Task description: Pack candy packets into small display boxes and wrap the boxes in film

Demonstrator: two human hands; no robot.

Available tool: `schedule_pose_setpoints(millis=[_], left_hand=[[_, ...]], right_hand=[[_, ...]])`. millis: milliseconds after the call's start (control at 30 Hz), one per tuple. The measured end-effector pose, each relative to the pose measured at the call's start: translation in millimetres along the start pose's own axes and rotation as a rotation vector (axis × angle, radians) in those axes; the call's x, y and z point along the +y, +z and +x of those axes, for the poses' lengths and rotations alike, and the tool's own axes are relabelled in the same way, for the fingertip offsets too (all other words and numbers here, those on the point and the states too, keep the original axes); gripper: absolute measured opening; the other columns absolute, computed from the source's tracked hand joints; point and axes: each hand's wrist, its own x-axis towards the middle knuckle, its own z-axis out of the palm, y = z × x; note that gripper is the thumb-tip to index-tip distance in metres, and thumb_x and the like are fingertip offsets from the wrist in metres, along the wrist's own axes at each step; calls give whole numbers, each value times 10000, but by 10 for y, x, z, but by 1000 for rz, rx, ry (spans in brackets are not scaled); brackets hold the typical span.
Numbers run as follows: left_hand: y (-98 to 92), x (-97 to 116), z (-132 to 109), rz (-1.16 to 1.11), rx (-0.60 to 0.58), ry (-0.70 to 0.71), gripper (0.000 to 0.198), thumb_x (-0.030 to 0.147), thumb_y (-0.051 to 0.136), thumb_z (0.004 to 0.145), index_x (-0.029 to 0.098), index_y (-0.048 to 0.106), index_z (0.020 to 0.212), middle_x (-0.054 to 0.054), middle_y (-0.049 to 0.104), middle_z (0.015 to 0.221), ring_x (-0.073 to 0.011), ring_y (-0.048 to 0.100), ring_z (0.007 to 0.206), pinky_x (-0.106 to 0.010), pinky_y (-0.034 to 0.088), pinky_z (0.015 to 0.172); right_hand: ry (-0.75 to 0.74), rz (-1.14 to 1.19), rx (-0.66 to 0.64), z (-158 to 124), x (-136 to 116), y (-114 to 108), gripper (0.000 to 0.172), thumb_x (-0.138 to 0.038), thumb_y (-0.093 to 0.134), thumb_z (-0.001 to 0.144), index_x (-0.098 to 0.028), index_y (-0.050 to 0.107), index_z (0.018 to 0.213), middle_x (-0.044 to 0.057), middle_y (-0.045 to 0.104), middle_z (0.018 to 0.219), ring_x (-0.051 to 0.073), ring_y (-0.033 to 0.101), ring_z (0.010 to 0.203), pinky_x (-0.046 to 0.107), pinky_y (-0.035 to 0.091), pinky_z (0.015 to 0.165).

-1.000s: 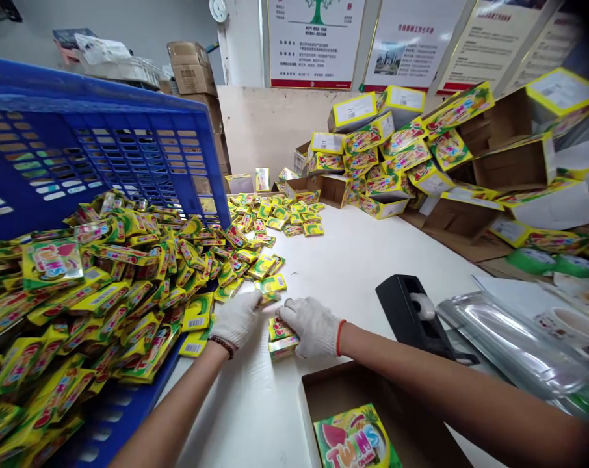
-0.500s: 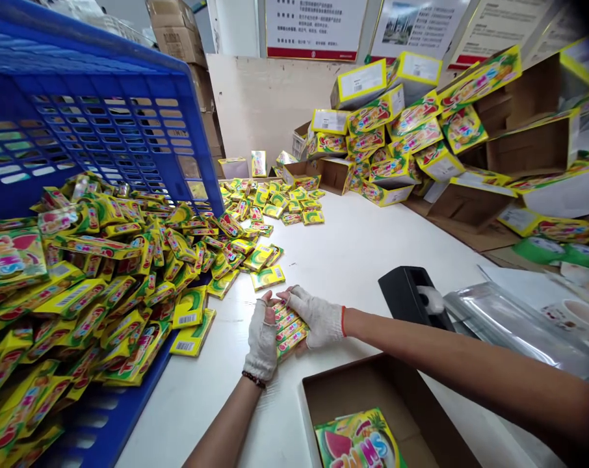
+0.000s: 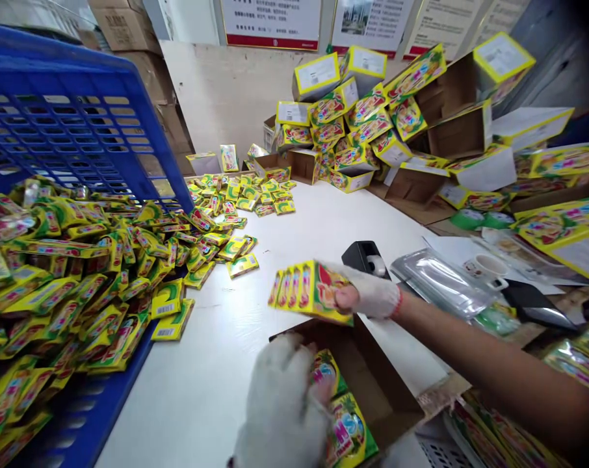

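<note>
The right hand is holding a stack of yellow packets in the air. The stack's long axis is running nearly level, left to right, with its far end pointing toward the blue crate. The packets are standing on edge, side by side. The grip is closing around the stack's right end, the thumb pressing on the printed end face. The stack is hanging just above the back edge of the open carton, near the tape dispenser. The left hand, blurred, is touching the carton's printed flap, and I cannot tell how far its grip is closing. Loose packets are lying on the white surface.
</note>
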Motion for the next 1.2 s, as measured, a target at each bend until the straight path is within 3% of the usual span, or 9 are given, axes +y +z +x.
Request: schedule_pose_setpoints(millis=[33, 100, 233, 367, 533, 733, 867, 1067, 1200], left_hand=[[133, 74, -107, 100, -106, 56, 419, 411, 669, 767, 293, 672, 1170, -131, 625, 1263, -386, 563, 1143, -571, 505, 962], [389, 122, -266, 249, -172, 139, 608, 376, 703, 691, 258, 616, 1281, -165, 596, 1318, -436, 543, 1163, -614, 510, 937], [633, 73, -428, 401, -120, 157, 631, 387, 667, 679, 174, 614, 1271, -214, 620, 1271, -474, 560, 1120, -636, 533, 869], [569, 21, -490, 446, -116, 200, 564, 434, 629, 766, 132, 628, 1242, -213, 664, 1187, -443, 602, 1083, -609, 531, 913], [510, -72, -568, 460, -146, 432, 625, 434, 569, 861, 99, 507, 1385, -200, 634, 1282, -399, 612, 1142, -556, 550, 947], [680, 28, -638, 388, -2, 283, 532, 434, 475, 883, 98, 587, 1280, -245, 642, 1246, -415, 611, 1145, -606, 542, 938], [732, 52, -672, 343, 69, 233, 497, 430, 396, 917, 102, 649, 1193, -207, 659, 1225, -383, 591, 1168, -611, 508, 994], [511, 145, -575, 435, -35, 289, 451, 369, 449, 916, 87, 630, 1219, -168, 680, 1184, -328, 631, 1105, -530, 575, 936], [490, 93, -587, 457, -47, 347, 463, 341, 500, 896, 82, 588, 1270, -150, 663, 1229, -333, 616, 1131, -539, 568, 950]], right_hand=[[71, 20, -24, -139, 31, 9, 760, -445, 871, 558, -181, 533, 1186, 81, 663, 1106, 232, 664, 992, 352, 523, 891], [208, -48, -26, -308, 131, 13, 741, -363, 888, 543, -181, 560, 1183, 72, 673, 1106, 227, 669, 971, 338, 534, 857], [229, -296, 5, -293, 291, -28, 728, -270, 858, 587, -187, 585, 1256, 60, 677, 1148, 226, 656, 1010, 347, 521, 913], [243, -476, 18, -166, 294, -58, 745, -262, 858, 576, -191, 624, 1280, 58, 694, 1159, 244, 647, 1055, 352, 504, 952], [316, -374, -99, -150, 326, -82, 588, -314, 821, 648, -184, 672, 1201, 34, 722, 1061, 198, 666, 954, 293, 521, 868], [428, -363, -207, 6, 269, -240, 589, -349, 870, 555, -123, 714, 1076, 55, 736, 959, 204, 676, 868, 298, 534, 817], [496, -425, -247, 137, 161, -308, 552, -333, 887, 515, -100, 705, 982, 45, 731, 887, 189, 669, 853, 272, 531, 812], [487, -577, -270, 236, 350, -287, 650, -347, 871, 553, -155, 665, 1138, 35, 707, 1014, 190, 640, 925, 257, 518, 807], [378, -476, -232, 85, 486, -271, 662, -339, 856, 594, -164, 616, 1186, 44, 684, 1085, 190, 627, 977, 258, 514, 821]])
